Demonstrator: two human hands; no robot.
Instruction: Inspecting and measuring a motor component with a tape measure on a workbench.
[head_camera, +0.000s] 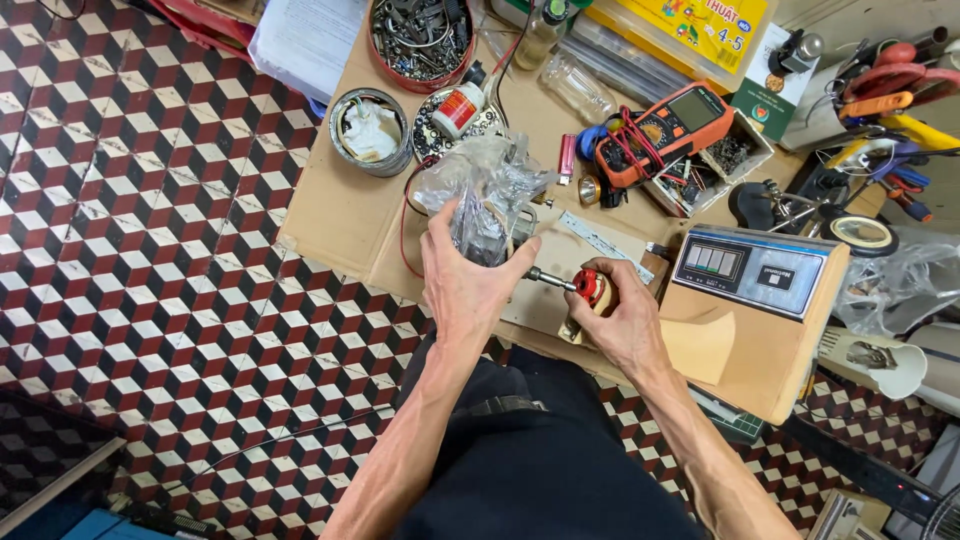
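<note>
Under my arms runs a floor (150, 260) of red, black and white cube-pattern tiles, and on it lies a sheet of cardboard (340, 215) that serves as my bench. At the right edge of that sheet stands a beige box (760, 320) with a grey panel of buttons on top, just beside my right wrist. Beyond it, farther right, lies a heap of pliers and cutters (890, 90) with red and yellow grips. An orange meter (665, 130) rests on a tray of small parts, its red leads coiled beside it. At the far edge sits a round red tin (420, 40) full of metal scraps, and nearer, a grey tin (370, 130) with white stuff inside.

My left hand (465, 275) is wrapped around a small motor (485, 225), dark and metal, half covered by a crumpled clear bag (485, 175); the motor sits at the middle of the cardboard, on a pale board. My right hand (615, 320) is closed round a red-handled screwdriver (585, 287), whose shaft points left to the motor's near side, by my left thumb. A red wire (405, 235) loops out from the motor. Smallest, a pink lighter (567, 158) lies near the meter.
</note>
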